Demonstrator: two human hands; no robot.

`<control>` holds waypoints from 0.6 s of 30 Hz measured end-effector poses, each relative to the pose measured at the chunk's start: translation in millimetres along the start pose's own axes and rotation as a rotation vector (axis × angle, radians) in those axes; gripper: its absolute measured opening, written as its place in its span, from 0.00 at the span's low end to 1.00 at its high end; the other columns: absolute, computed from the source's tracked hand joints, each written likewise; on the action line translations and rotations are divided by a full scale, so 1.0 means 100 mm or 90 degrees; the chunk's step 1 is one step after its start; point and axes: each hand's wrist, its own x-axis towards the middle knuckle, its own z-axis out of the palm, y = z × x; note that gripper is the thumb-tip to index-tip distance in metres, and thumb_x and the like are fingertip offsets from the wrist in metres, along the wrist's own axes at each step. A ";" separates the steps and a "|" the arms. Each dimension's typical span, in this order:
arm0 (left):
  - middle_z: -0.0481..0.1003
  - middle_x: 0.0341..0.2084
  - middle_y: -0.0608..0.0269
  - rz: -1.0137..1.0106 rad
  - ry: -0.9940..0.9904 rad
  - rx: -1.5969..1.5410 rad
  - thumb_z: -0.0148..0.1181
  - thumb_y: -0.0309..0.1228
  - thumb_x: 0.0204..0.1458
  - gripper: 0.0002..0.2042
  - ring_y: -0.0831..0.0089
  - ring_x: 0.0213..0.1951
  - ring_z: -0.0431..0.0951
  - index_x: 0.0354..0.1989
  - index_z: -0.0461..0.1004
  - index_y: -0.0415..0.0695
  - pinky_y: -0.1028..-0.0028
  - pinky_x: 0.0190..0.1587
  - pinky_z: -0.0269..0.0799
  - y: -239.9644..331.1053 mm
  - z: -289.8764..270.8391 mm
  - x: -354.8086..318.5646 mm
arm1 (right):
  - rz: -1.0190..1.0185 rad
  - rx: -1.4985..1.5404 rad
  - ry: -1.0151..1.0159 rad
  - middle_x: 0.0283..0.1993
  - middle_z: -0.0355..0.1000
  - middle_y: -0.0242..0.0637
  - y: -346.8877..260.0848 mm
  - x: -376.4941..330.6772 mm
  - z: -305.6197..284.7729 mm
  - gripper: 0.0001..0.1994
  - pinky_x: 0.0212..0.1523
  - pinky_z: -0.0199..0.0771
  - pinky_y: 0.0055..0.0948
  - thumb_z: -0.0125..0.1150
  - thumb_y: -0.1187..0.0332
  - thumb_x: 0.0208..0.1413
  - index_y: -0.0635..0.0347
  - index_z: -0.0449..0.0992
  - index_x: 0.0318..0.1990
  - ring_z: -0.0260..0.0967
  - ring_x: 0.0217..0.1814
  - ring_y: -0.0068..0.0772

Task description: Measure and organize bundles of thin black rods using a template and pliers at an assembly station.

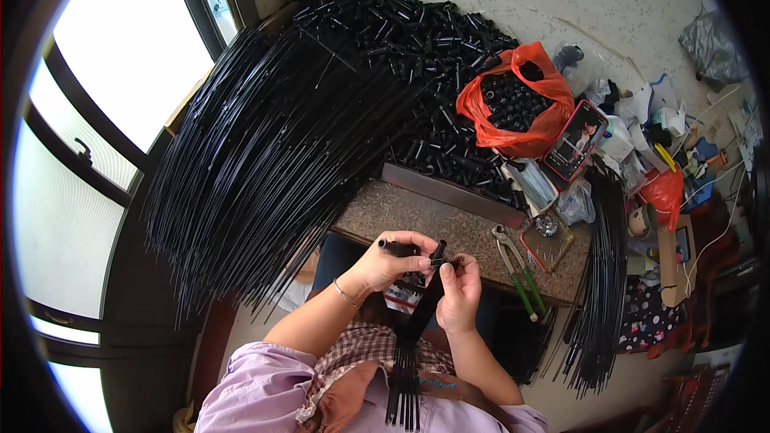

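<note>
My left hand (383, 266) is closed around a short black plastic tube (391, 248), its thumb reaching toward my right hand. Close beside it, my right hand (459, 295) pinches small black parts at the top of a bundle of thin black rods (406, 365). That bundle hangs down against my apron, its lower ends fanned apart. A second short black tube end (439, 248) sticks up between the two hands. Fingers partly hide where the rods and tubes meet, so I cannot tell how they join.
A large heap of long black rods (265, 168) leans at left. Short black tubes (449, 40) pile up behind a low board (453, 195). A red plastic bag (517, 144), a phone (576, 140), green-handled pliers (518, 273) and more rods (600, 297) lie right.
</note>
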 end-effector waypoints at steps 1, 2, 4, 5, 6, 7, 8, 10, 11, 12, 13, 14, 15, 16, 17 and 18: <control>0.67 0.25 0.64 0.064 0.017 0.133 0.55 0.18 0.34 0.12 0.77 0.28 0.68 0.32 0.66 0.36 0.80 0.32 0.65 0.00 0.03 -0.01 | -0.002 0.000 0.001 0.31 0.60 0.29 0.01 0.00 0.00 0.09 0.36 0.56 0.15 0.50 0.73 0.44 0.61 0.59 0.33 0.57 0.32 0.16; 0.67 0.25 0.65 0.128 0.033 0.265 0.55 0.18 0.34 0.12 0.79 0.27 0.67 0.32 0.67 0.36 0.82 0.32 0.64 0.01 0.07 -0.02 | -0.012 -0.007 0.010 0.31 0.61 0.30 0.03 -0.01 -0.02 0.09 0.36 0.57 0.15 0.49 0.73 0.45 0.61 0.59 0.33 0.57 0.33 0.16; 0.66 0.23 0.68 0.260 0.041 0.452 0.55 0.18 0.33 0.12 0.81 0.25 0.65 0.31 0.67 0.36 0.84 0.30 0.62 0.04 0.15 -0.05 | -0.023 -0.014 0.020 0.31 0.61 0.30 0.04 -0.02 0.00 0.09 0.37 0.57 0.16 0.49 0.73 0.45 0.61 0.59 0.34 0.58 0.33 0.17; 0.66 0.22 0.68 0.285 0.070 0.512 0.56 0.19 0.33 0.12 0.81 0.25 0.65 0.31 0.67 0.36 0.84 0.29 0.61 0.01 0.16 -0.05 | -0.030 -0.011 0.028 0.31 0.61 0.30 0.04 -0.02 0.01 0.09 0.37 0.57 0.16 0.49 0.73 0.45 0.61 0.59 0.33 0.57 0.33 0.17; 0.66 0.22 0.68 0.287 0.070 0.514 0.56 0.19 0.33 0.12 0.81 0.25 0.65 0.31 0.67 0.36 0.84 0.29 0.61 0.00 0.18 -0.05 | -0.037 -0.008 0.033 0.31 0.61 0.30 0.03 -0.03 0.03 0.09 0.37 0.57 0.16 0.50 0.72 0.44 0.61 0.60 0.33 0.57 0.33 0.17; 0.66 0.22 0.68 0.222 0.094 0.406 0.56 0.19 0.33 0.12 0.81 0.25 0.65 0.30 0.68 0.37 0.84 0.29 0.61 -0.02 0.18 -0.05 | -0.039 -0.006 0.032 0.31 0.61 0.30 0.01 -0.02 0.02 0.09 0.37 0.57 0.16 0.50 0.72 0.44 0.61 0.60 0.33 0.57 0.33 0.17; 0.66 0.22 0.67 0.157 0.117 0.297 0.57 0.19 0.33 0.12 0.80 0.25 0.65 0.30 0.68 0.37 0.84 0.29 0.62 -0.03 0.18 -0.05 | 0.032 0.047 -0.001 0.31 0.61 0.29 -0.01 0.01 -0.01 0.08 0.36 0.57 0.15 0.50 0.72 0.44 0.61 0.60 0.32 0.57 0.33 0.16; 0.66 0.22 0.67 0.119 0.101 0.129 0.57 0.20 0.33 0.12 0.80 0.24 0.66 0.30 0.68 0.38 0.84 0.29 0.62 -0.11 0.17 -0.04 | 0.101 0.101 -0.031 0.30 0.61 0.28 0.01 0.05 -0.08 0.08 0.36 0.57 0.15 0.51 0.72 0.44 0.61 0.61 0.32 0.57 0.32 0.16; 0.67 0.22 0.66 0.080 0.086 -0.040 0.57 0.20 0.33 0.11 0.80 0.24 0.66 0.30 0.68 0.38 0.84 0.30 0.62 -0.15 0.16 -0.03 | 0.132 0.108 -0.035 0.29 0.62 0.28 0.07 0.05 -0.12 0.07 0.36 0.57 0.15 0.51 0.72 0.44 0.60 0.61 0.31 0.57 0.32 0.15; 0.68 0.23 0.65 0.086 0.054 -0.049 0.56 0.22 0.35 0.10 0.78 0.26 0.68 0.29 0.68 0.37 0.83 0.30 0.63 -0.15 0.13 -0.03 | 0.162 0.115 -0.036 0.29 0.62 0.27 0.09 0.06 -0.15 0.06 0.36 0.57 0.15 0.51 0.71 0.44 0.59 0.62 0.30 0.57 0.32 0.15; 0.68 0.23 0.65 0.083 0.051 -0.048 0.56 0.22 0.35 0.10 0.78 0.26 0.68 0.29 0.68 0.37 0.83 0.30 0.63 -0.13 0.14 -0.03 | 0.159 0.116 -0.032 0.29 0.62 0.27 0.07 0.05 -0.14 0.06 0.36 0.57 0.15 0.51 0.71 0.44 0.59 0.62 0.30 0.57 0.32 0.15; 0.69 0.23 0.64 0.103 0.073 0.148 0.56 0.22 0.35 0.10 0.77 0.27 0.68 0.29 0.68 0.37 0.82 0.31 0.63 -0.08 0.18 -0.03 | 0.133 0.115 -0.006 0.28 0.62 0.26 0.03 0.03 -0.10 0.06 0.35 0.57 0.15 0.51 0.72 0.44 0.59 0.62 0.29 0.57 0.32 0.15; 0.69 0.24 0.64 0.124 0.094 0.343 0.56 0.23 0.36 0.10 0.77 0.27 0.69 0.29 0.68 0.36 0.81 0.31 0.63 -0.01 0.22 -0.02 | 0.108 0.113 0.019 0.28 0.62 0.26 0.02 0.03 -0.09 0.05 0.35 0.57 0.15 0.51 0.72 0.44 0.58 0.62 0.28 0.57 0.31 0.14; 0.69 0.24 0.63 0.306 0.059 0.690 0.56 0.24 0.35 0.10 0.76 0.28 0.69 0.29 0.68 0.36 0.80 0.31 0.63 0.09 0.25 0.02 | 0.129 0.105 0.034 0.28 0.62 0.26 0.01 0.05 -0.11 0.06 0.35 0.56 0.14 0.52 0.72 0.43 0.58 0.61 0.27 0.56 0.31 0.14; 0.69 0.24 0.63 0.306 0.056 0.690 0.56 0.24 0.35 0.10 0.76 0.28 0.69 0.29 0.68 0.36 0.80 0.31 0.63 0.10 0.26 0.03 | 0.127 0.106 0.036 0.28 0.62 0.26 0.03 0.06 -0.13 0.06 0.35 0.56 0.14 0.52 0.72 0.43 0.58 0.61 0.27 0.56 0.31 0.14; 0.70 0.23 0.63 0.287 0.062 0.706 0.57 0.23 0.34 0.10 0.76 0.27 0.69 0.28 0.68 0.36 0.80 0.30 0.64 0.12 0.28 0.03 | 0.136 0.114 0.025 0.28 0.62 0.27 0.04 0.05 -0.15 0.06 0.34 0.58 0.15 0.51 0.70 0.44 0.58 0.62 0.28 0.58 0.30 0.15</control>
